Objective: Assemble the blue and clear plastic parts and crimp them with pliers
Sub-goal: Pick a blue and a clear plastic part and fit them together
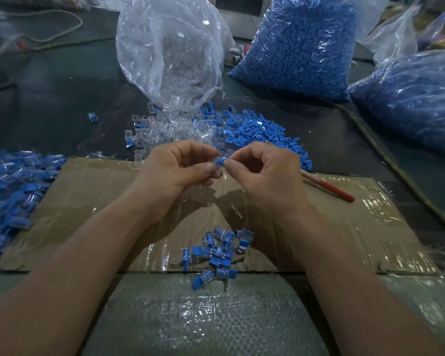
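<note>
My left hand and my right hand meet above the taped cardboard sheet. Between their fingertips sits one small part, blue inside clear plastic; both hands pinch it. Beyond the hands lie a loose heap of clear parts and a heap of blue parts. A small pile of joined blue-and-clear pieces lies near the cardboard's front edge. Red-handled pliers rest on the cardboard, right of my right hand.
An open clear bag of clear parts stands at the back. Two full bags of blue parts stand back right. Many joined pieces are heaped at the left edge. A cord runs along the right.
</note>
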### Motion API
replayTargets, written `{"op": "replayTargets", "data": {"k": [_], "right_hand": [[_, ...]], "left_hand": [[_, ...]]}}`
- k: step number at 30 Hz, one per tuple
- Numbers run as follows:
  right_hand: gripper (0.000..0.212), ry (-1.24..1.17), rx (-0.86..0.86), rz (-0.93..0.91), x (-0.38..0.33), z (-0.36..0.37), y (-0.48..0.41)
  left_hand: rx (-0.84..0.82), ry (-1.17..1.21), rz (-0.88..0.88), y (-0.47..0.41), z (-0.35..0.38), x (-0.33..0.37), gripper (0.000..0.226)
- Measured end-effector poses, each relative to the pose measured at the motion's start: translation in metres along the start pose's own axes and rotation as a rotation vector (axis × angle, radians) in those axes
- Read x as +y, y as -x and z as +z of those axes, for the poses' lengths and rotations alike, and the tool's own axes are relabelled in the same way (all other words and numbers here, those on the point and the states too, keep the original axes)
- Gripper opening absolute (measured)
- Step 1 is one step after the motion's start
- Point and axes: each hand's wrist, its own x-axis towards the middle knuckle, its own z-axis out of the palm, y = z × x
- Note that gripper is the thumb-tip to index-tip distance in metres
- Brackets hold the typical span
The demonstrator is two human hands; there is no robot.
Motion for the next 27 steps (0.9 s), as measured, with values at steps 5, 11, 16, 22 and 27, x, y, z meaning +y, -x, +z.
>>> {"op": "replayTargets", "data": {"k": [5,11,16,22,27], "right_hand": [[0.009,0.026,-0.051,0.000,-0.0014,-0.0001,0.0005],[0.014,-0.084,-0.107,0.023,-0.0039,-0.0013,0.0016],[0.016,-0.196,-0.148,0.092,-0.0049,-0.0035,0.0006],[0.014,-0.254,-0.173,0.109,-0.0056,-0.0047,0.0005],[0.013,-0.312,-0.183,0.107,-0.0060,-0.0039,0.0000]], "left_hand": [[-0.009,0.012,-0.015,0.0017,0.0023,0.0011,0.015],[-0.011,0.044,-0.017,0.0006,0.0011,-0.0001,0.018],[-0.028,0.131,-0.012,-0.0016,-0.0006,-0.0009,0.018],[-0.033,0.196,-0.024,-0.0015,-0.0001,0.0008,0.015],[-0.031,0.239,-0.048,-0.0006,0.0019,0.0052,0.020]]}}
